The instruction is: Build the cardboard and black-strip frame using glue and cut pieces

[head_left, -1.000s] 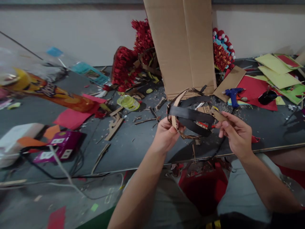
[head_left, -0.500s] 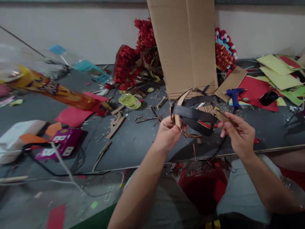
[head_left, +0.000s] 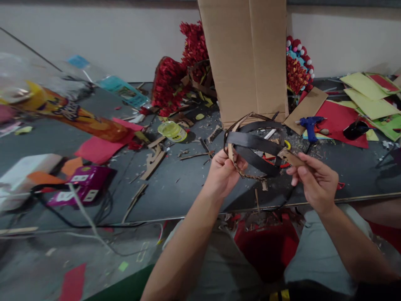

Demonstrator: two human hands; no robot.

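Between my hands, above the table's front part, is a rounded frame of black and brown cardboard strips (head_left: 255,141). My left hand (head_left: 224,173) is closed on its left rim, thumb and fingers pinching the brown edge strip. My right hand (head_left: 316,179) pinches a brown cardboard piece (head_left: 293,159) at the right end of the frame, where the black strips come together. Whether that piece is fixed to the strips I cannot tell. Behind the frame, partly hidden by the strips, lie scissors with red and yellow handles (head_left: 287,145).
A tall cardboard sheet (head_left: 244,58) stands behind the frame. To the right lie a blue glue gun (head_left: 311,126), a black cup (head_left: 355,130) and coloured paper (head_left: 366,102). A yellow jar (head_left: 173,131), an orange bottle (head_left: 84,121) and a purple power strip (head_left: 82,186) are on the left.
The view has shifted slightly. The frame has turned a little in my hands, so more of the scissors shows behind it. Both hands keep their hold.
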